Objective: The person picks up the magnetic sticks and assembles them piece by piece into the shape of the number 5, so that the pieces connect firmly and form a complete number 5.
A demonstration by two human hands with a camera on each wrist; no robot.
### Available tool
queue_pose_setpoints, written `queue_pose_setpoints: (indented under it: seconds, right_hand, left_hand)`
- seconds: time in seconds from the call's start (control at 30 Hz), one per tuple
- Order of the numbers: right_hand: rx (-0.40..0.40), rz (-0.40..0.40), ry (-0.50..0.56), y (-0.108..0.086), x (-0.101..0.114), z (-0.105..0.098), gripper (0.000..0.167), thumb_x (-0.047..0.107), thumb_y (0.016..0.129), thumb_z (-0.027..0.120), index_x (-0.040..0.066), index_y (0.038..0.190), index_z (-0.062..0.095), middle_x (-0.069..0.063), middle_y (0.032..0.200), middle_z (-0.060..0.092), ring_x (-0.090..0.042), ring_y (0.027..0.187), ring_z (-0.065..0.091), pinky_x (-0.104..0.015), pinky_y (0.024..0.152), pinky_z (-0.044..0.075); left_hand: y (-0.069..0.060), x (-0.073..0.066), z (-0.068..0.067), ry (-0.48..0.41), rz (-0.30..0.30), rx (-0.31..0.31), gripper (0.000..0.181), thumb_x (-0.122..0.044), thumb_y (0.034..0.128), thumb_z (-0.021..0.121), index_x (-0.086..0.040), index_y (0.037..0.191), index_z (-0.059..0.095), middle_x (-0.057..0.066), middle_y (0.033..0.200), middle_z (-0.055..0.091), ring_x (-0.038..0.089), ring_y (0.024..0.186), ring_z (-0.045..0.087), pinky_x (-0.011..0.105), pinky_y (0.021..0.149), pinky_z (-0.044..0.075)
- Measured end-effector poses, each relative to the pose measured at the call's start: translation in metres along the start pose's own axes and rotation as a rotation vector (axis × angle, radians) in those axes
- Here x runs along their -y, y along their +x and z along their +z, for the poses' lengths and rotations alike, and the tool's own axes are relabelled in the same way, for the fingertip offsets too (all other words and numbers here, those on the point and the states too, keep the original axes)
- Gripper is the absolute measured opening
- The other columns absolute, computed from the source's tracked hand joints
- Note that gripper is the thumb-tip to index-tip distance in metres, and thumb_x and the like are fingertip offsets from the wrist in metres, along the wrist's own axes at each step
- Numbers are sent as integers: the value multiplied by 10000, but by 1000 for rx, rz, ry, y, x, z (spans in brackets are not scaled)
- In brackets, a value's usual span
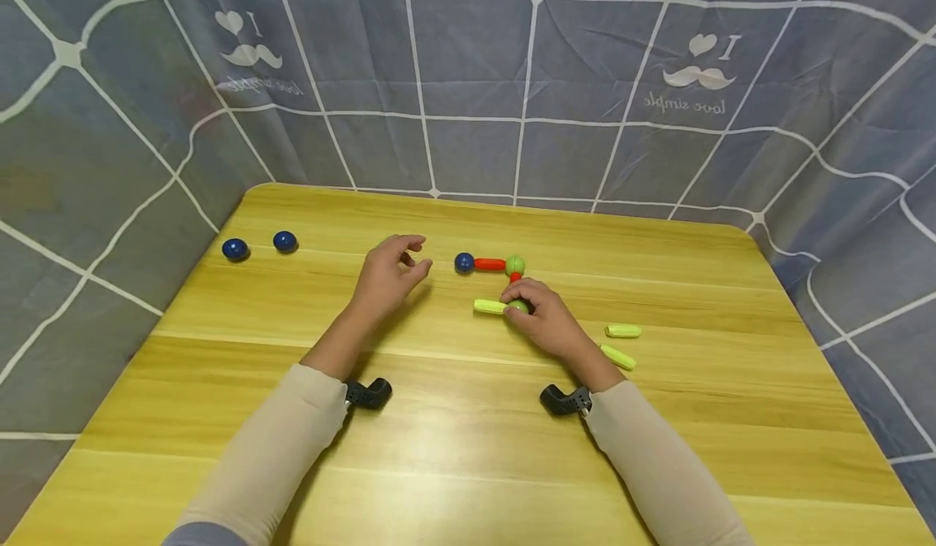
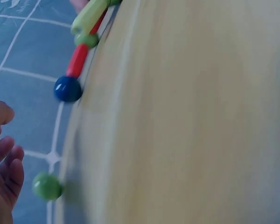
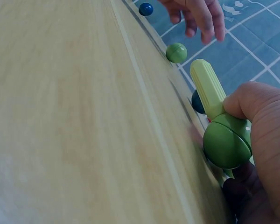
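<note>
My right hand (image 1: 544,314) grips a green ball (image 3: 227,141) between thumb and fingers. From this ball a ribbed yellow-green rod (image 1: 488,306) sticks out to the left. A short red rod (image 1: 515,278), partly covered by my fingers, runs from it to another green ball (image 1: 515,266). A second red rod (image 1: 489,264) links that one to a blue ball (image 1: 464,263). My left hand (image 1: 387,276) hovers left of this chain, fingers loosely bent and holding nothing. A loose green ball (image 2: 47,186) lies near its fingers; in the head view the hand hides it.
Two dark blue balls (image 1: 285,242) lie at the table's far left. Two more yellow-green rods (image 1: 623,331) lie right of my right hand, one partly behind the wrist. A grey curtain (image 1: 468,58) with white lines surrounds the wooden table (image 1: 439,448).
</note>
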State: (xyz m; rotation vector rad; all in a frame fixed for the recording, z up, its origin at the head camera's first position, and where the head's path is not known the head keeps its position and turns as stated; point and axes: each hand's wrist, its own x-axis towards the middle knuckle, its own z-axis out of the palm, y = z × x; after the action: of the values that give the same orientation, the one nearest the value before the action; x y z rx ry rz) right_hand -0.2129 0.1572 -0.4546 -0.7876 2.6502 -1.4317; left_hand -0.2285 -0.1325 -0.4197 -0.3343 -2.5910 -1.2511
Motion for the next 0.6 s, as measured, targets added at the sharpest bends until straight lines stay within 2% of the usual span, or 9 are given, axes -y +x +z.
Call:
queue_pose_setpoints:
  seconds: [0.13, 0.27, 0.43, 0.6]
  right_hand:
    - [-1, 6, -1, 0, 0, -2, 104, 67, 939, 650, 98, 1025, 698, -41, 1175, 624, -230, 1156, 516, -434, 1019, 397]
    - [2, 18, -7, -1, -1, -3, 105, 69, 941, 647, 98, 1028, 697, -43, 1184, 621, -230, 1166, 513, -430, 1022, 395]
    - [-1, 12, 2, 0, -1, -3, 102, 62, 941, 648, 95, 1024, 699, -47, 1178, 623, -235, 1163, 516, -438, 1018, 397]
    - [1, -9, 8, 1, -1, -2, 109, 52, 935, 654, 92, 1023, 704, -51, 1173, 628, -237, 1160, 521, -441, 1024, 394]
  left_hand:
    - [7, 5, -21, 69, -42, -12, 479, -190, 935, 694, -16, 1360, 560, 190, 1220, 539, 332, 1063, 556, 464, 872, 484]
    - [15, 12, -34, 98, -128, 54, 579, -228, 931, 690, -15, 1427, 483, 223, 1336, 445, 392, 1196, 494, 525, 961, 441]
    - [23, 21, -36, 53, -222, 146, 636, -255, 941, 675, -18, 1472, 416, 247, 1415, 387, 406, 1252, 461, 533, 1000, 417]
    - [23, 32, -33, 31, -277, 187, 636, -220, 953, 653, -12, 1489, 383, 258, 1434, 396, 417, 1296, 441, 524, 1042, 394]
